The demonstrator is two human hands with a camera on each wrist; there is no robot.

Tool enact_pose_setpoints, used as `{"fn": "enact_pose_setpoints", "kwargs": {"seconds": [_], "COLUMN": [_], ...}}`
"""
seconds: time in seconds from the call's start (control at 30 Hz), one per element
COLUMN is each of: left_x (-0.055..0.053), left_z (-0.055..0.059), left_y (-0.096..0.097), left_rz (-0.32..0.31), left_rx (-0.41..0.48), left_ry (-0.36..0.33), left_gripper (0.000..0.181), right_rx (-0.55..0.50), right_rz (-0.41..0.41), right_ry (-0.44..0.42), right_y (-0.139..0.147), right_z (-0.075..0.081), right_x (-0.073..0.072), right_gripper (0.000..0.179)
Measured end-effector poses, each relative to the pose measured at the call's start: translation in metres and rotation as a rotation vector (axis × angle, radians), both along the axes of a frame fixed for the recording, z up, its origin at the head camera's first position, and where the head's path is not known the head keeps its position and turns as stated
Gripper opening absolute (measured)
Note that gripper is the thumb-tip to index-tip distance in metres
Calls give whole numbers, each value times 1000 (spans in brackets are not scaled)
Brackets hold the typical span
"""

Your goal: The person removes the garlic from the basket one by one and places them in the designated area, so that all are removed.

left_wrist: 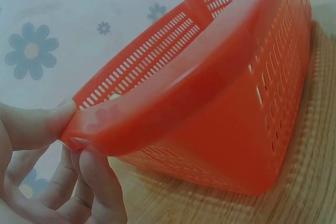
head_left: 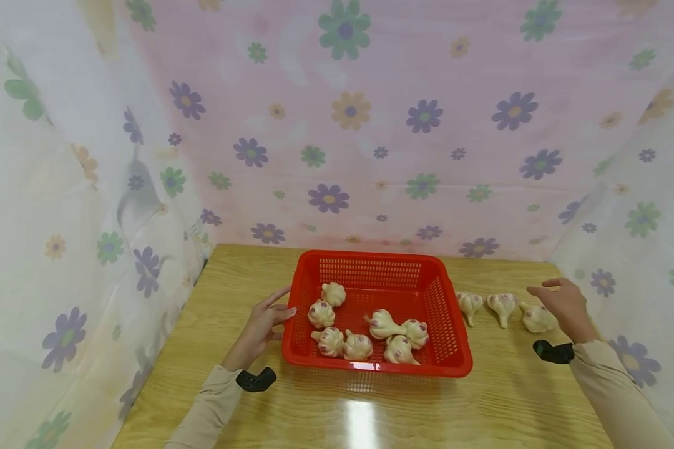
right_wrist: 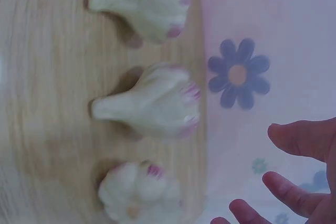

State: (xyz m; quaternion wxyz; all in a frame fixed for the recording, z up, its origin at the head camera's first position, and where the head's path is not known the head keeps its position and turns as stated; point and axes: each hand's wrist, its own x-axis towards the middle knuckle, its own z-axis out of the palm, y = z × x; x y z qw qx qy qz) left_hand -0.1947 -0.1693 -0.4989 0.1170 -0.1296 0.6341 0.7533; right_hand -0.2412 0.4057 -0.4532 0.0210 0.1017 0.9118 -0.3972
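My left hand (head_left: pixel 263 322) pinches the rim of the red basket (head_left: pixel 379 366), lower centre; my right hand (head_left: pixel 566 307), fingers apart, holds nothing near three garlic bulbs (head_left: pixel 502 304), lower right.

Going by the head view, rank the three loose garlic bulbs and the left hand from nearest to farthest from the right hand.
Nearest to the right hand:
1. Rightmost loose bulb, just beside it.
2. Middle loose bulb, between the other two.
3. Leftmost loose bulb, by the basket's right side.
4. Left hand, at the basket's left end.
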Motion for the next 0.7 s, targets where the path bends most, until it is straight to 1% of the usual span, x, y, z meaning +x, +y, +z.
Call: {"fn": "enact_pose_setpoints", "kwargs": {"seconds": [0.17,0.3,0.43,0.53,0.7], "left_x": [0,0,-1,-2,-2], "left_z": [-1,-2,-2,-2,-1], "left_y": [-1,-1,0,0,-1], "left_rz": [18,17,8,4,5], "left_rx": [-7,-8,-3,-3,-5], "left_ry": [-26,-29,-12,-4,-9], "left_gripper": [57,57,57,57,56], "right_rx": [-42,-34,-8,6,-10], "right_rz": [78,140,195,239,302], "right_ry": [-3,-4,10,31,51], "right_y": [-26,-48,-66,-79,-99], "right_z": [18,28,35,39,43], "right_x": [-6,-8,-7,-5,0], "right_gripper": [73,73,71,65,57]}}
